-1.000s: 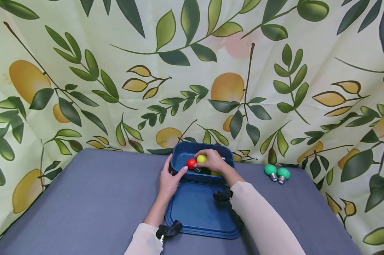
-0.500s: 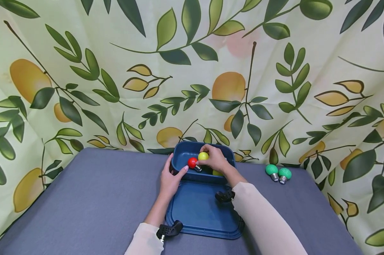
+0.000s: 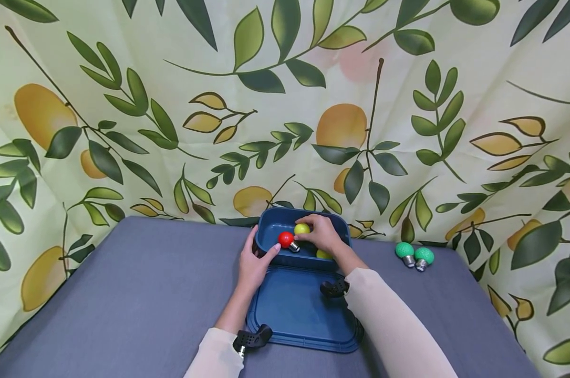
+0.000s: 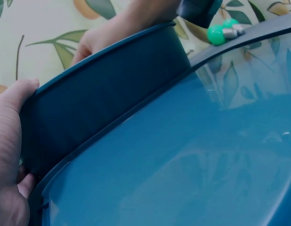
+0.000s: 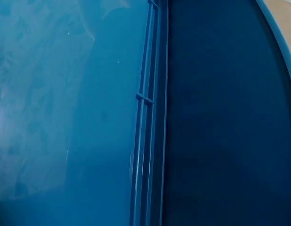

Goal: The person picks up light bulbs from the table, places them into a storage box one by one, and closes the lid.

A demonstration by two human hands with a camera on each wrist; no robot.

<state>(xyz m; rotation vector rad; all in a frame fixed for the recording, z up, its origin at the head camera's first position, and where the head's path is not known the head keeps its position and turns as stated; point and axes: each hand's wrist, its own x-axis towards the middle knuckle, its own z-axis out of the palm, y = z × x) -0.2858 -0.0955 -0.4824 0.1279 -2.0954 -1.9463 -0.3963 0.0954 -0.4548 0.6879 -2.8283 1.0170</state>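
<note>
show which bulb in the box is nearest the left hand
The red bulb, close by the left hand. The upper yellow bulb, pinched by the right hand, and the lower yellow bulb are farther right.

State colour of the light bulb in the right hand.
The light bulb in the right hand is yellow, best in head view.

A makeshift tabletop recording corner is suggested, though whether it is housed in a home, an office or a lab cannot be told. A flat table covered in plain grey-blue fabric (image 3: 162, 294) is enclosed at the back and on 2 sides by a creased cream cloth printed with green leaves and orange fruit (image 3: 285, 113). Recording is also indicated by 2 black wrist-worn camera devices (image 3: 255, 339).
</note>
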